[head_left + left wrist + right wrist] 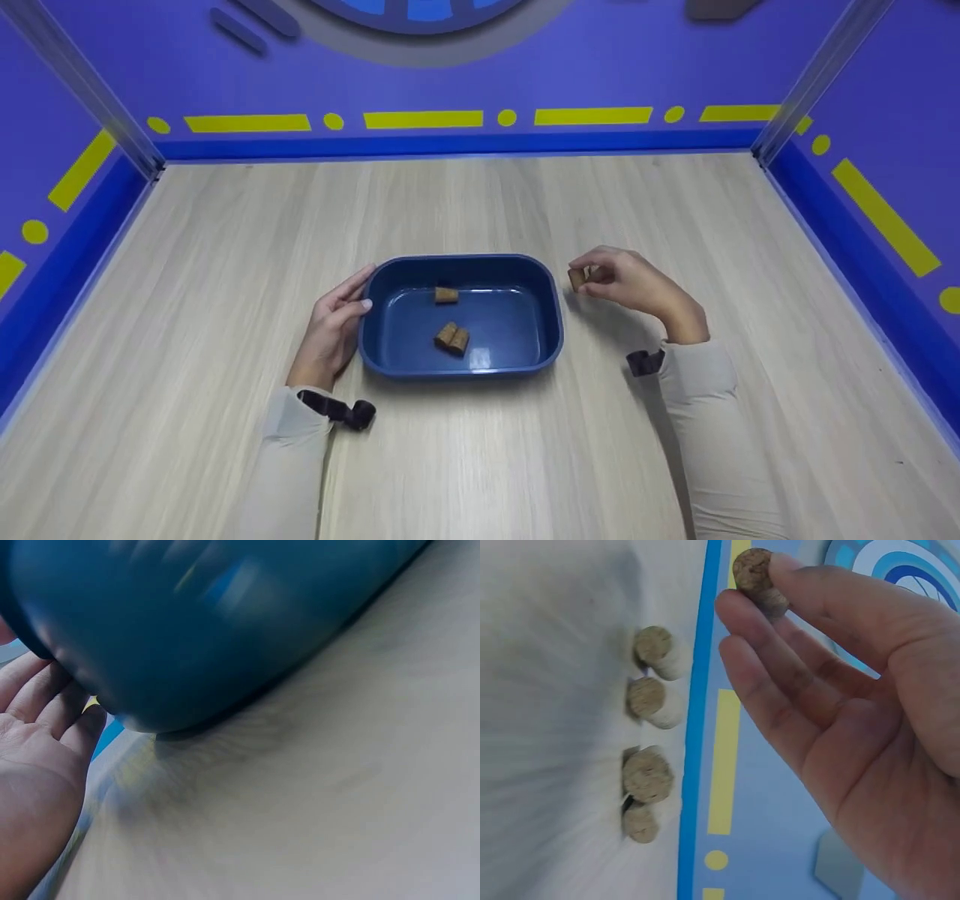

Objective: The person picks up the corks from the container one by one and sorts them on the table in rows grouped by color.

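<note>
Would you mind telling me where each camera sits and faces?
Head: worn on the head, looking forward and down at the blue tub; left hand, right hand and sleeves show.
Left wrist: worn there, facing the tub's outer side; left hand shows.
Right wrist: worn there, facing the pinched cork, wall beyond; right hand shows.
Head and left wrist share the tub and left hand.

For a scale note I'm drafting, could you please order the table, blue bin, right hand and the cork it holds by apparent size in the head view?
Largest to smallest:
1. Table
2. Blue bin
3. Right hand
4. Held cork, partly hidden
</note>
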Motion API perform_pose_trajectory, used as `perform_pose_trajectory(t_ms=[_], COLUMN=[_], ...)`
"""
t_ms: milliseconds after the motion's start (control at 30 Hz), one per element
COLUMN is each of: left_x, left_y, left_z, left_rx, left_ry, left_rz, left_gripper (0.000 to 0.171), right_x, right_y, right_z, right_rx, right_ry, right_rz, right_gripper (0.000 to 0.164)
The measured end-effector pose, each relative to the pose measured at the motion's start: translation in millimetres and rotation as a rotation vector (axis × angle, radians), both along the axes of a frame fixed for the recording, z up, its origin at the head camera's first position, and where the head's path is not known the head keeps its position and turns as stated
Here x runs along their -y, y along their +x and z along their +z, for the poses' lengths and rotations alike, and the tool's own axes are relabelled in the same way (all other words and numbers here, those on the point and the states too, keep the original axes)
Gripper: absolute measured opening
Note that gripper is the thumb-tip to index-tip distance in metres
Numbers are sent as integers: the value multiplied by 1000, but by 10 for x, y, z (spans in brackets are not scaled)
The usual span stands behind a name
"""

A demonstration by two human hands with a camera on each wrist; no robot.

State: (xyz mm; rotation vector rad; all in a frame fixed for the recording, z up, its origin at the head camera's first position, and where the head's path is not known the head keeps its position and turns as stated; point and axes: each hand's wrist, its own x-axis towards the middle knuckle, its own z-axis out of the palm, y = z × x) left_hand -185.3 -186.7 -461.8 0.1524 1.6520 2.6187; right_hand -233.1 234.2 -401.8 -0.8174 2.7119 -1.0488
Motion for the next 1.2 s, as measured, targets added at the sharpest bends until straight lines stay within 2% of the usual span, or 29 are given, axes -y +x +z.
perform_pose_trajectory(t_ms=[133,400,633,967,1200], left_x=[-1,-12,-7,-4,-8], left_y=[3,5,1,4,0], left_z=[-4,-2,-2,8,5], left_rx=[-6,13,29,49,32], left_ry=[8,49,16,30,59], left_rz=[-8,-20,-3,2,-6], left_gripper=[58,58,59,59,59], right_x=[-31,-84,-104,-117,-149], right_y=[9,17,17,22,20], right_z=[-53,-101,-127,-123,-102], right_rx=[-4,63,127,173,204], right_ry=[20,69,114,146,137], right_rz=[8,-3,-15,-2,1], right_gripper=[34,33,33,37,39])
